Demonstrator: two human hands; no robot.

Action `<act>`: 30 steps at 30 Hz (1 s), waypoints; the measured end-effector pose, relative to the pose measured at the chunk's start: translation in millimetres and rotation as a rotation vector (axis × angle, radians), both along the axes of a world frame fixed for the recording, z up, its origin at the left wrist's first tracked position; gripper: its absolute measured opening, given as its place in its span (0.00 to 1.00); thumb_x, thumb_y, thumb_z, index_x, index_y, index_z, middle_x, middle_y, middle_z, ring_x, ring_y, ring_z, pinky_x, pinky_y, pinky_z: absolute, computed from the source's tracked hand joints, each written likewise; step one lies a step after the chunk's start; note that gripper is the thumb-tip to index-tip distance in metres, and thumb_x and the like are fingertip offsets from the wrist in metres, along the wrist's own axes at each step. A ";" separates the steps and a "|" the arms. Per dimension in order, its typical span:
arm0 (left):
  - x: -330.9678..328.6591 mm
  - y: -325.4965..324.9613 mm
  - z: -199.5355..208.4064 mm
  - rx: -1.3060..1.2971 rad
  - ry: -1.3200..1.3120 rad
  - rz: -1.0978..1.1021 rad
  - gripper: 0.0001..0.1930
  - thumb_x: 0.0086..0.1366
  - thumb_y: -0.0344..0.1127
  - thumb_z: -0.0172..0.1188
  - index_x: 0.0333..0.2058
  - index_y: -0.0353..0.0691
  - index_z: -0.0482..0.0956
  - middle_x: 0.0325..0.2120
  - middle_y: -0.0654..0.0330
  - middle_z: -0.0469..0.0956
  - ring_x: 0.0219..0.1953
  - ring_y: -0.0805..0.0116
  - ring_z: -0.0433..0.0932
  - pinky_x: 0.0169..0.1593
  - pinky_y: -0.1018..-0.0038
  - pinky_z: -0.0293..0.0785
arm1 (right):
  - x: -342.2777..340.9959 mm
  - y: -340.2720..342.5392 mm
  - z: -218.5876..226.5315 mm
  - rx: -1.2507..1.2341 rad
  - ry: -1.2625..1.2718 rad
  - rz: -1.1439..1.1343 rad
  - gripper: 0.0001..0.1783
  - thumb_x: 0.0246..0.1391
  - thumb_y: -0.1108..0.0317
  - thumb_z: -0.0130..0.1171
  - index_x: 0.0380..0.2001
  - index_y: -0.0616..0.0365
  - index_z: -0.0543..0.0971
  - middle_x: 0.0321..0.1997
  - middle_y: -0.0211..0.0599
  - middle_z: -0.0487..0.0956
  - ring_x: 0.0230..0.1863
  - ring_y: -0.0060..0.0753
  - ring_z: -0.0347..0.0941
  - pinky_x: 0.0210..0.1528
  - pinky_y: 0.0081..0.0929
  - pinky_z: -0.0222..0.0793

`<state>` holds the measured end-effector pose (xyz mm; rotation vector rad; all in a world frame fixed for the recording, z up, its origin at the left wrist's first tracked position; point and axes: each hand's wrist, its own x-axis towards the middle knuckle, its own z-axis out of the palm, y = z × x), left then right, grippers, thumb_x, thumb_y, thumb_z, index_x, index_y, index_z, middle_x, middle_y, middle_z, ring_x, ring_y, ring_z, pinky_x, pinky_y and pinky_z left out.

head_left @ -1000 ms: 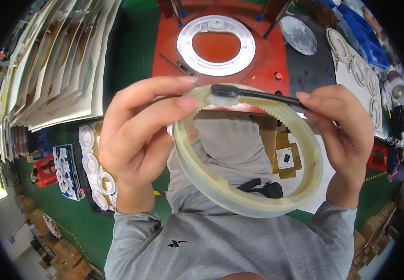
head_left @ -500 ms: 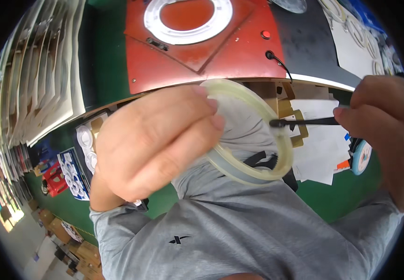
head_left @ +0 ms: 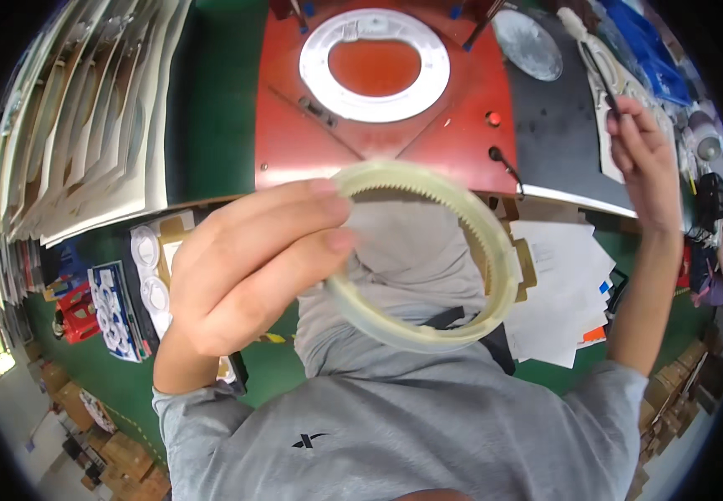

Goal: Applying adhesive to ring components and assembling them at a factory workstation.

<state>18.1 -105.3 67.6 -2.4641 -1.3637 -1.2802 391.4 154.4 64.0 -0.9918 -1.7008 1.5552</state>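
Note:
My left hand is closed on the left side of a pale yellow, translucent ring gear. Fine teeth run round its inner wall. The ring is held up, tilted, above my lap and in front of the bench edge. My right hand is raised at the far right, fingers closed round a slim black brush. That brush points up and away, over a pale sheet with white rings; I cannot make out its tip. Ring and brush are well apart.
A white ring-shaped part lies on a red plate on the bench. Beyond, a greyish round dish sits on a black mat. A red button is nearby. Layered sheets stand at the left.
My right hand has drawn the brush off the ring's inner side and carried it up and to the far right. The ring has tilted, showing its teeth, and shifted slightly left.

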 end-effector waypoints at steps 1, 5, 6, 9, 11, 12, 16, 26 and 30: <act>-3.3 -0.4 -1.5 0.019 0.013 0.016 0.20 0.50 0.27 0.71 0.44 0.29 0.82 0.42 0.45 0.84 0.44 0.48 0.85 0.46 0.66 0.84 | -4.1 0.6 -17.1 0.025 -0.063 -0.150 0.18 0.71 0.63 0.57 0.59 0.59 0.77 0.42 0.27 0.82 0.27 0.10 0.59 0.28 0.11 0.54; -5.5 -2.8 -3.4 -0.064 -0.102 0.065 0.19 0.49 0.19 0.65 0.43 0.30 0.83 0.43 0.45 0.83 0.45 0.49 0.85 0.47 0.62 0.82 | -15.2 15.2 -81.5 0.358 -0.363 -0.337 0.15 0.67 0.68 0.61 0.54 0.61 0.81 0.42 0.31 0.84 0.41 0.19 0.78 0.44 0.20 0.74; -5.5 -3.3 -2.8 -0.083 -0.134 0.071 0.19 0.49 0.18 0.65 0.43 0.30 0.83 0.44 0.45 0.83 0.45 0.49 0.84 0.47 0.63 0.82 | -17.9 16.5 -92.3 0.387 -0.381 -0.385 0.13 0.66 0.70 0.62 0.51 0.62 0.82 0.41 0.33 0.84 0.42 0.19 0.79 0.45 0.23 0.75; -4.9 -4.3 -2.6 -0.113 -0.218 0.116 0.18 0.52 0.18 0.63 0.44 0.29 0.83 0.44 0.45 0.82 0.42 0.53 0.83 0.46 0.66 0.80 | -33.6 11.2 -107.3 0.695 -0.514 -0.486 0.11 0.61 0.74 0.64 0.46 0.64 0.81 0.38 0.47 0.83 0.39 0.44 0.79 0.45 0.33 0.75; -8.1 -1.5 -3.5 -0.116 -0.271 0.122 0.16 0.55 0.20 0.63 0.44 0.29 0.83 0.42 0.46 0.82 0.42 0.54 0.82 0.44 0.69 0.79 | -27.8 11.6 -114.1 0.819 -0.582 -0.465 0.10 0.58 0.76 0.65 0.44 0.62 0.81 0.43 0.45 0.80 0.44 0.48 0.77 0.51 0.39 0.73; -8.7 -2.4 -2.2 -0.140 -0.272 0.166 0.15 0.56 0.21 0.64 0.44 0.29 0.83 0.41 0.46 0.82 0.41 0.55 0.82 0.43 0.69 0.79 | -28.0 9.2 -111.6 0.828 -0.585 -0.483 0.11 0.57 0.76 0.65 0.44 0.62 0.81 0.44 0.45 0.80 0.45 0.48 0.77 0.52 0.38 0.72; -15.4 -5.6 2.2 -0.271 -0.286 0.327 0.14 0.62 0.23 0.65 0.47 0.26 0.82 0.36 0.50 0.81 0.38 0.61 0.80 0.41 0.74 0.75 | -47.8 -15.8 -74.7 0.899 -0.406 -0.496 0.08 0.60 0.76 0.63 0.43 0.63 0.81 0.44 0.45 0.79 0.43 0.45 0.78 0.48 0.35 0.75; 5.7 61.8 -24.7 -0.424 -1.021 0.295 0.10 0.69 0.23 0.64 0.46 0.33 0.73 0.34 0.62 0.80 0.36 0.80 0.78 0.41 0.84 0.73 | -178.1 -103.2 -1.0 1.068 0.008 0.073 0.17 0.47 0.70 0.74 0.40 0.60 0.81 0.40 0.41 0.78 0.43 0.46 0.73 0.45 0.39 0.71; 13.2 76.2 -22.8 -0.362 -1.087 0.325 0.12 0.68 0.27 0.66 0.43 0.34 0.72 0.30 0.63 0.77 0.29 0.82 0.75 0.28 0.85 0.72 | -202.7 -102.5 -1.1 1.108 -0.148 0.126 0.16 0.49 0.64 0.73 0.37 0.60 0.79 0.40 0.41 0.75 0.45 0.49 0.70 0.49 0.44 0.68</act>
